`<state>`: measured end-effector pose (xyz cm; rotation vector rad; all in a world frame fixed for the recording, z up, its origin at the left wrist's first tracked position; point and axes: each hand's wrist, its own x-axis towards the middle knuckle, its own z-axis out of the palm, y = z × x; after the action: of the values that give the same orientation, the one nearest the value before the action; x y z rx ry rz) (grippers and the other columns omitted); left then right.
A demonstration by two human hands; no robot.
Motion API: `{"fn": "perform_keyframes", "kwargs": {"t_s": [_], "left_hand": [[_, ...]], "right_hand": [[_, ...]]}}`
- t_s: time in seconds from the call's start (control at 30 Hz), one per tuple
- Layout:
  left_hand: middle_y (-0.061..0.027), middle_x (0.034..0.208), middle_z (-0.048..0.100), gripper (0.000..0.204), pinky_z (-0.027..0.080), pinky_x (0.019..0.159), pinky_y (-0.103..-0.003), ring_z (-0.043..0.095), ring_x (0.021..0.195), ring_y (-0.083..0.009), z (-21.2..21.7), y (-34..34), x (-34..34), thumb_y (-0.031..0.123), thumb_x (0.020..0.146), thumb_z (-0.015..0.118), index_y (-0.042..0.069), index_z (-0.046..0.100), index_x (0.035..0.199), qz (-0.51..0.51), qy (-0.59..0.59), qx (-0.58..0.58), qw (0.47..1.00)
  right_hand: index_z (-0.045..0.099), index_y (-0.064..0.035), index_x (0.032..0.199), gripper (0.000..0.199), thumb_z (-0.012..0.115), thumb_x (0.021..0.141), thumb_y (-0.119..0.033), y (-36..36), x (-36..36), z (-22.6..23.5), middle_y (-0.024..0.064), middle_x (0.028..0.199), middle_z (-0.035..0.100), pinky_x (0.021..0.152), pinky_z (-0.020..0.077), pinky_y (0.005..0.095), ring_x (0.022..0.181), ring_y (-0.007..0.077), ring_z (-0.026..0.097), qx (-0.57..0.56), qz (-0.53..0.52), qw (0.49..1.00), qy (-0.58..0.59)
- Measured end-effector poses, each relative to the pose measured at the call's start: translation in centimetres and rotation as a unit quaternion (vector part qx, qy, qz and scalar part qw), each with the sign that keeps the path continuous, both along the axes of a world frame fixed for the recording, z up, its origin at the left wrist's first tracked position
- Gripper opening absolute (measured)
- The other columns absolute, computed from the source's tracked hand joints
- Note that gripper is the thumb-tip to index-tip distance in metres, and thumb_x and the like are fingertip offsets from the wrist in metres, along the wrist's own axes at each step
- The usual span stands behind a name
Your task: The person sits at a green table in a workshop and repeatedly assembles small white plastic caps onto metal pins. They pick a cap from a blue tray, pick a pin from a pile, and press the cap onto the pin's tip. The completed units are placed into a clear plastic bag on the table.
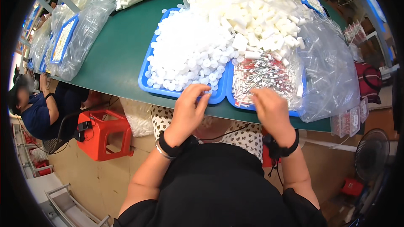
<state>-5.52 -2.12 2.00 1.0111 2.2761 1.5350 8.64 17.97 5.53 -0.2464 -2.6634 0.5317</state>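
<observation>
My left hand [190, 107] is over the near rim of a blue tray [145, 85] heaped with small translucent white plastic discs [185, 54]. Its thumb and forefinger are pinched together, with a small whitish disc at their tips. My right hand [272, 110] hovers at the front of a second blue tray [229, 90], which holds thin sticks [265, 77] with white, red and metallic parts. The fingers of that hand are curled together; whatever is between them is too small or hidden to make out.
Cream foam-like cylinders [248, 17] spill from a clear bag behind the trays. A plastic bag [326, 71] hangs over the right tray's side. The green table [120, 38] extends left, where another person [35, 109] sits near a red stool [103, 136]. A fan [372, 153] stands right.
</observation>
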Motion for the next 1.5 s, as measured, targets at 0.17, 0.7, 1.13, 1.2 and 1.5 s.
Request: {"fn": "perform_keyframes", "kwargs": {"t_s": [0.17, 0.7, 1.13, 1.2, 1.5], "left_hand": [[-0.0148, 0.11, 0.064, 0.029, 0.053, 0.076, -0.038, 0.065, 0.089, -0.0307, -0.9, 3.4, -1.5, 0.004, 0.084, 0.068, 0.002, 0.063, 0.111, -0.017, 0.204, -0.046, 0.978], [-0.0021, 0.093, 0.062, 0.019, 0.047, 0.066, -0.024, 0.059, 0.073, -0.0097, 0.2, 3.8, -1.7, 0.011, 0.089, 0.071, 0.003, 0.066, 0.106, -0.016, -0.141, 0.073, 0.987], [-0.006, 0.105, 0.064, 0.036, 0.05, 0.075, -0.023, 0.058, 0.085, -0.0088, -0.8, 2.2, 3.5, 0.023, 0.103, 0.053, -0.003, 0.054, 0.127, -0.136, -0.714, 0.259, 0.636], [-0.0056, 0.104, 0.063, 0.036, 0.05, 0.075, -0.023, 0.058, 0.084, -0.0079, -0.7, 2.1, 3.5, 0.024, 0.104, 0.051, -0.004, 0.053, 0.127, -0.138, -0.716, 0.264, 0.631], [-0.0045, 0.102, 0.063, 0.034, 0.049, 0.075, -0.023, 0.058, 0.085, -0.008, -1.5, 1.9, 3.8, 0.023, 0.103, 0.052, -0.002, 0.055, 0.125, -0.134, -0.732, 0.288, 0.602]], "right_hand": [[0.065, -0.0041, 0.095, 0.014, 0.067, 0.081, -0.007, 3.2, -3.6, -0.3, 0.01, 0.087, 0.06, 0.072, 0.0477, 0.0397, 0.083, 0.0288, 0.06, 0.148, -0.03, 0.987, 0.046], [0.064, -0.0039, 0.091, 0.013, 0.072, 0.083, -0.008, 3.7, -2.5, 0.7, 0.0074, 0.08, 0.067, 0.061, 0.0476, 0.0346, 0.061, 0.0225, 0.058, -0.055, -0.091, 0.988, 0.111], [0.07, -0.0085, 0.084, 0.014, 0.079, 0.074, -0.009, -1.8, 2.2, 1.3, 0.0017, 0.074, 0.065, 0.066, 0.0376, 0.0347, 0.069, 0.0214, 0.052, -0.038, 0.038, 0.996, 0.075], [0.07, -0.0083, 0.086, 0.014, 0.078, 0.074, -0.008, -2.2, 2.4, 1.2, 0.0014, 0.074, 0.065, 0.067, 0.0372, 0.0348, 0.07, 0.0211, 0.052, -0.026, 0.031, 0.997, 0.073], [0.07, -0.0082, 0.089, 0.016, 0.076, 0.075, -0.005, -2.3, 2.4, 1.4, 0.001, 0.075, 0.062, 0.069, 0.0361, 0.0353, 0.071, 0.0212, 0.051, -0.001, 0.029, 0.997, 0.07]]}}
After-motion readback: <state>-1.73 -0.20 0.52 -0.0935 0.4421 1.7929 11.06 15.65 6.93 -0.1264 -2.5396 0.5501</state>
